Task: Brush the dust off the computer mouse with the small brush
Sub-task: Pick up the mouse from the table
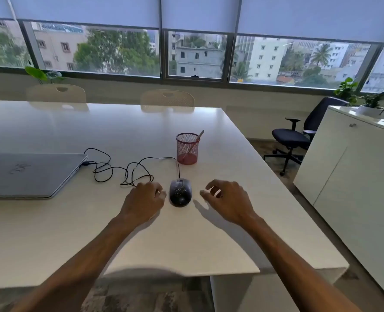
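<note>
Dusty black corded mouse (pixel 180 192) at frame centre, flanked by empty, loosely curled left hand (pixel 144 200) and right hand (pixel 228 200); thin-handled small brush (pixel 195 142) in red mesh cup (pixel 187 149) behind, liable to tip if snatched.

We can read no text anywhere; at nine o'clock, the closed laptop (pixel 31 174) lid carries a logo too blurred to make out.

Daylit windows (pixel 193 55) behind a white table (pixel 119 131), office chair (pixel 299 134) beside.
</note>
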Tool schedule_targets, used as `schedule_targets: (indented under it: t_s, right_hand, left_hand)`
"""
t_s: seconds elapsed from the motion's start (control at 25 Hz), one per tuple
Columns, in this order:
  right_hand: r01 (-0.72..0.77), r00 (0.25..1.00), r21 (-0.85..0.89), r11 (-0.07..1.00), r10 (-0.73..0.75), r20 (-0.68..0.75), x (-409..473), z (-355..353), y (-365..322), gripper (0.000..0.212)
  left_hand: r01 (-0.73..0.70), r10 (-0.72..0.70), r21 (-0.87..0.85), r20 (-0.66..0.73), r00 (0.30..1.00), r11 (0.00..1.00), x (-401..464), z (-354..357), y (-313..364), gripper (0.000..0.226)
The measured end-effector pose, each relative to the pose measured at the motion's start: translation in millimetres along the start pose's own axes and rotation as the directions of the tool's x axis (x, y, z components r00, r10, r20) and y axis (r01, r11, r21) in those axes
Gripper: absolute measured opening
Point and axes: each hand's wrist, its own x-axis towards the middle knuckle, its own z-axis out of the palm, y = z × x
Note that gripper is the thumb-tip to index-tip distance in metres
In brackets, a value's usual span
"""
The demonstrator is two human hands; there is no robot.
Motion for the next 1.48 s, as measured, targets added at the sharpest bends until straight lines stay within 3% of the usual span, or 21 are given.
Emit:
schedule_targets:
  t_s: [0.16,0.28,0.52,0.68,0.84,0.92,1.0,1.12,1.2,1.36,1.48]
  right_hand:
    - [-0.042,0.997,-0.103,0.994,0.048,0.059,10,32,-21,0.064]
    - [-0.059,0.998,-0.202,0.978,0.057,-0.015,16,45,-32,0.072]
    - [-0.152,0.987,-0.23,0.961,0.134,-0.093,18,58,-49,0.071]
    - [-0.18,0.981,-0.201,0.963,0.16,-0.11,22,59,-57,0.049]
    - [-0.187,0.972,-0.116,0.975,0.167,-0.166,26,54,-52,0.047]
    - [-0.171,0.969,-0.094,0.981,0.15,-0.195,30,50,-47,0.059]
    - [-0.142,0.966,-0.039,0.989,0.13,-0.223,36,45,-44,0.075]
    - [-0.079,0.963,0.032,0.996,0.084,-0.257,41,38,-46,0.084]
    - [-0.041,0.962,0.061,0.997,0.056,-0.268,41,36,-50,0.087]
    - [-0.017,0.981,0.057,0.998,0.028,-0.194,49,29,-50,0.115]
    - [0.004,0.993,0.051,0.999,0.002,-0.12,63,18,-45,0.099]
  left_hand:
    - [-0.017,0.022,-0.071,0.062,0.998,0.997,17,8,-12,0.032]
    - [-0.03,0.041,-0.136,0.075,0.996,0.99,32,16,-19,0.032]
    - [-0.038,0.058,-0.183,0.102,0.993,0.982,46,25,-19,0.027]
    - [-0.015,0.044,-0.222,0.129,0.991,0.975,49,30,-20,0.027]
    - [0.012,0.015,-0.296,0.089,0.996,0.955,49,32,-12,0.033]
    - [0.082,-0.034,-0.514,0.103,0.994,0.854,52,35,-5,0.037]
    - [0.218,-0.08,-0.778,0.212,0.974,0.589,55,39,3,0.043]
    - [0.383,-0.036,-0.893,0.385,0.922,0.237,63,44,13,0.06]
    - [0.378,0.035,-0.924,0.38,0.924,0.057,69,43,22,0.06]
    - [0.309,0.073,-0.944,0.303,0.95,-0.112,80,40,36,0.053]
    - [0.27,0.107,-0.952,0.257,0.961,-0.146,91,43,31,0.052]
